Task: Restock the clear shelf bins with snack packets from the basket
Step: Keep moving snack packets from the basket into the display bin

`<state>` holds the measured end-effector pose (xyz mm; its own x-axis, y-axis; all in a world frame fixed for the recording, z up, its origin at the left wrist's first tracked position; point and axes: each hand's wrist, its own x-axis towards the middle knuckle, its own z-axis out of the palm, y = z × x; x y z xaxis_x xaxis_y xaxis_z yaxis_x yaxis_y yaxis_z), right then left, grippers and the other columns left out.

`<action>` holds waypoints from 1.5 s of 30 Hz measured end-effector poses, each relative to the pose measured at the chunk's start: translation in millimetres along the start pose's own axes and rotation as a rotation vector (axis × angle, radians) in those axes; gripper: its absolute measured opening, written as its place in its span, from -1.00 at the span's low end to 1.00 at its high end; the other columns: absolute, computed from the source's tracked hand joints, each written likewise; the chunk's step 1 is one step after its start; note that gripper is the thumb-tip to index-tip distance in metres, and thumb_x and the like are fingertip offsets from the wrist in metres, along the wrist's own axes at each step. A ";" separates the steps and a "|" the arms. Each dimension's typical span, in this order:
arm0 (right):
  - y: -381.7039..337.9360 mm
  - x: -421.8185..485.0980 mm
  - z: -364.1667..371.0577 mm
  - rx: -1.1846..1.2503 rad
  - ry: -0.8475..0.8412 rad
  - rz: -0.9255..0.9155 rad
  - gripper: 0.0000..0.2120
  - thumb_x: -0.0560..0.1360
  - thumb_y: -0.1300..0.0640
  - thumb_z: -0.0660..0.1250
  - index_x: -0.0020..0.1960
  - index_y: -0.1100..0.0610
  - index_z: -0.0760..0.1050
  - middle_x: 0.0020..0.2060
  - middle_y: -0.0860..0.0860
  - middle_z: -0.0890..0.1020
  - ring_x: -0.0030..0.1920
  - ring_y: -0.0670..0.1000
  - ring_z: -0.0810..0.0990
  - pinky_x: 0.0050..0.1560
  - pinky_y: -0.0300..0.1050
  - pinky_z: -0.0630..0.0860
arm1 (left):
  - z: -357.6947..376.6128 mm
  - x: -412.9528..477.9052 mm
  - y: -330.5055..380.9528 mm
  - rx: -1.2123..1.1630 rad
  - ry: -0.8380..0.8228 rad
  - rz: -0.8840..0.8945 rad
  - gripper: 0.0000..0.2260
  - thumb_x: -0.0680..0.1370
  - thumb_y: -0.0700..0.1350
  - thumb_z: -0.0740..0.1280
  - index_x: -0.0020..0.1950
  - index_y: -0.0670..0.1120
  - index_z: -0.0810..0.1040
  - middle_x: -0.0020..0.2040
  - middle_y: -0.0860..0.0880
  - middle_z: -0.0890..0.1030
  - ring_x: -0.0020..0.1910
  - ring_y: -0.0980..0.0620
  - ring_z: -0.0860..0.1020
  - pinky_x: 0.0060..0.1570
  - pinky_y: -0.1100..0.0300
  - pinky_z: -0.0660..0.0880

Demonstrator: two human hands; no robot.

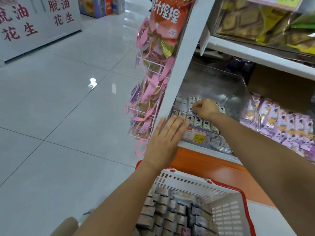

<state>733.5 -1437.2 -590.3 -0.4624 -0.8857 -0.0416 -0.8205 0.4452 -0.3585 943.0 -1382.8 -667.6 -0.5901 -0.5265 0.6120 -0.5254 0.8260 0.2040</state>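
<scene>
1. Curled fingers and thumb of the right hand (205, 109) are pinched on one snack packet (191, 103), which is held inside the clear bin (221, 82), at about 1 o'clock from the middle of the view.
2. The left hand (166, 135) is kept flat with straight fingers. It is laid at the front left corner of the bin, at 7 o'clock from the right hand, and its fingertips reach the front row of packets (204, 123). Nothing is held by it.
3. Nearest to the camera, at 6 o'clock, a white basket (226, 212) with red handles is seen between the two forearms. Rows of grey packets (170, 213) are stacked in it.
4. On the front of the bin a price label (197, 136) with a yellow field is fixed, just at 3 o'clock from the left hand.
5. At 3 o'clock, a neighbouring bin is filled with purple packets (289, 126).
6. At 9 o'clock from the bin, pink items are hung on a wire rack (148, 92), which is placed beside the white upright (184, 57) of the shelf.
7. At 1 o'clock, higher up, an upper shelf (255, 53) is loaded with large clear bags (255, 19).
8. At 10 o'clock, across the shiny tiled floor (68, 99), a white cabinet (34, 23) with red characters is seen.
</scene>
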 end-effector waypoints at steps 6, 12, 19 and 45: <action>2.0 -34.2 -14.6 0.125 0.083 -0.081 -0.77 0.55 0.25 0.28 0.16 0.17 0.62 0.09 0.11 0.67 0.05 0.08 0.62 0.16 -0.06 0.53 | -15.6 -0.3 8.5 0.059 -0.120 -0.042 -0.20 0.33 -0.33 0.39 0.54 -0.11 0.21 0.50 -0.12 0.33 0.53 -0.10 0.17 0.51 -0.11 0.06; -4.5 -100.6 -36.8 0.362 0.247 -0.212 -0.76 0.55 0.29 0.24 0.11 0.14 0.63 -0.05 0.06 0.68 -0.11 0.02 0.61 -0.01 -0.11 0.58 | -35.8 0.4 19.9 0.115 -0.268 -0.115 -0.23 0.43 -0.26 0.34 0.60 -0.10 0.10 0.60 -0.10 0.12 0.58 -0.10 0.01 0.53 -0.16 -0.03; 25.7 -181.0 -21.6 0.433 0.288 -0.319 -0.85 0.56 0.23 0.28 0.02 0.11 0.62 -0.20 -0.02 0.65 -0.24 -0.12 0.57 -0.22 -0.25 0.50 | -57.4 -9.9 45.4 0.170 -0.361 -0.005 -0.27 0.50 -0.16 0.32 0.61 -0.09 0.05 0.61 -0.11 0.03 0.59 -0.10 -0.04 0.55 -0.04 -0.16; 205.0 -248.7 201.7 -0.106 -0.458 0.123 -0.71 0.50 0.14 0.34 0.22 0.09 0.55 0.35 0.03 0.48 0.33 0.07 0.44 0.32 -0.09 0.40 | 61.7 -99.3 42.0 0.160 -0.898 -0.144 -0.30 0.63 -0.02 0.21 0.61 0.04 -0.19 0.62 -0.06 -0.09 0.59 -0.10 -0.12 0.55 -0.05 -0.20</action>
<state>748.1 -1152.2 -841.5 -0.3821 -0.7817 -0.4929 -0.8097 0.5403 -0.2291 941.7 -1308.3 -767.0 -0.7314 -0.6356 -0.2469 -0.6696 0.7380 0.0835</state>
